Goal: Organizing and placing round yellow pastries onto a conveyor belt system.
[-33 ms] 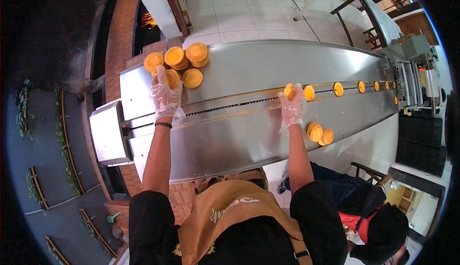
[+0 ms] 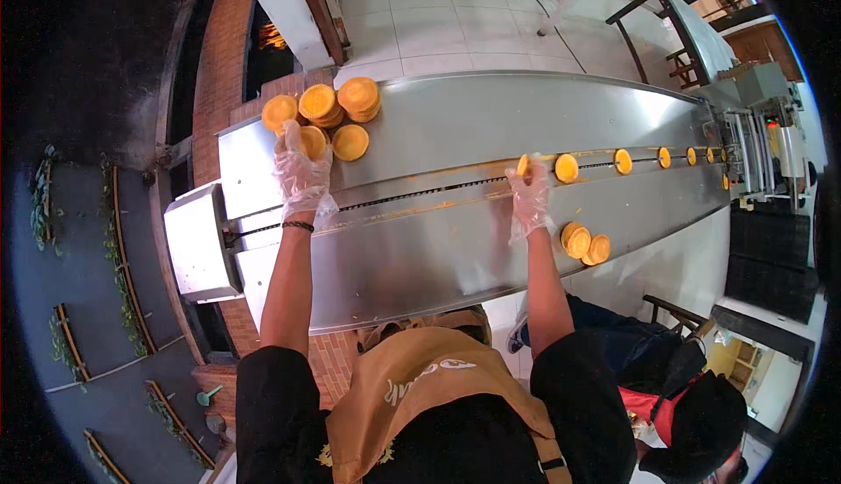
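My left hand (image 2: 302,177), in a clear plastic glove, is closed around a round golden pastry (image 2: 314,142) at the left end of a steel table; whether more lie under it is hidden. Beside its fingers stand stacks of similar pastries (image 2: 358,96), and a pastry (image 2: 351,143) lies to their right. Over the table's central slot, my gloved right hand (image 2: 530,199) pinches a pastry (image 2: 523,166), seen nearly edge-on. Just right of those fingers is another pastry (image 2: 567,168), first in a spaced row along the slot.
The steel table (image 2: 412,265) spans left to right before me. Two short piles of pastries (image 2: 575,240) sit near its front edge. A machine with rollers (image 2: 758,151) stands at the right end. A person in a dark cap (image 2: 710,418) is at lower right.
The pastry in my right hand has turned from showing its face to nearly edge-on. Pastries in the row have shifted slightly right. My left hand has hardly moved.
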`<move>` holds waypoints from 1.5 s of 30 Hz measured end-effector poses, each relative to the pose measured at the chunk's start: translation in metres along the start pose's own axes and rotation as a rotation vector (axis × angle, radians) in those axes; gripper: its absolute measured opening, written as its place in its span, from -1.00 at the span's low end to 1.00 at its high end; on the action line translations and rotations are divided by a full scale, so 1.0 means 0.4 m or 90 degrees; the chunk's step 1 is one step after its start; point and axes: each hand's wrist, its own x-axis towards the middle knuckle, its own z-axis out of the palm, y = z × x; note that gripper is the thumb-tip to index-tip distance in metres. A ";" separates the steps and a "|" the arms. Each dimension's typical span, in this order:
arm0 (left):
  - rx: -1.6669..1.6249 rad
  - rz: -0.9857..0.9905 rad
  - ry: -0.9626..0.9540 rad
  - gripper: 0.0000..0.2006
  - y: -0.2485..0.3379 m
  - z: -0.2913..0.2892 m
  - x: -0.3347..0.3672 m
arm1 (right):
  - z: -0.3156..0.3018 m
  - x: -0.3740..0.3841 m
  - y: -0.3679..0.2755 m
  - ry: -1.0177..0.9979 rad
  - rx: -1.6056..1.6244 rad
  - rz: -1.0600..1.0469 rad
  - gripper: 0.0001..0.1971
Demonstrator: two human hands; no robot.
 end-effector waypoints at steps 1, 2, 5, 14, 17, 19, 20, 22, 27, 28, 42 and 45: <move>-0.015 -0.016 0.028 -0.26 0.014 0.010 0.004 | -0.010 0.007 0.044 -0.072 0.014 0.077 -0.49; -0.039 -0.035 -0.001 -0.29 0.044 -0.001 0.022 | -0.019 0.010 0.068 -0.147 0.029 0.155 -0.49; 0.039 0.002 0.013 -0.30 0.041 -0.004 0.031 | -0.063 -0.009 0.092 0.012 -0.162 -0.011 -0.44; 0.039 0.088 -0.120 -0.18 0.269 0.032 -0.122 | -0.395 -0.062 0.010 -0.355 -0.599 0.018 -0.20; -0.004 0.016 -0.395 -0.12 0.453 0.090 -0.157 | -0.417 -0.077 0.027 -0.353 -0.612 0.012 -0.15; -0.005 0.014 -0.425 -0.10 0.523 0.148 -0.173 | -0.414 -0.076 0.045 -0.350 -0.603 0.020 -0.15; -0.006 0.058 -0.420 -0.09 0.556 0.179 -0.179 | -0.418 -0.077 0.054 -0.346 -0.597 0.036 -0.16; -0.011 0.107 -0.417 -0.08 0.601 0.213 -0.183 | -0.420 -0.081 0.075 -0.335 -0.588 0.027 -0.14; -0.157 0.068 -0.371 -0.07 0.630 0.256 -0.198 | -0.444 -0.027 0.115 -0.295 -0.444 0.087 -0.07; -0.159 0.073 -0.372 -0.07 0.639 0.263 -0.192 | -0.448 0.008 0.155 -0.214 -0.451 0.050 -0.06; -0.439 -0.325 -0.174 -0.56 0.465 0.168 -0.238 | -0.324 0.298 0.252 -0.129 0.026 0.109 -0.30; -0.340 -0.265 -0.082 -0.59 0.345 0.137 -0.269 | -0.243 0.180 0.108 -0.312 0.247 0.200 -0.46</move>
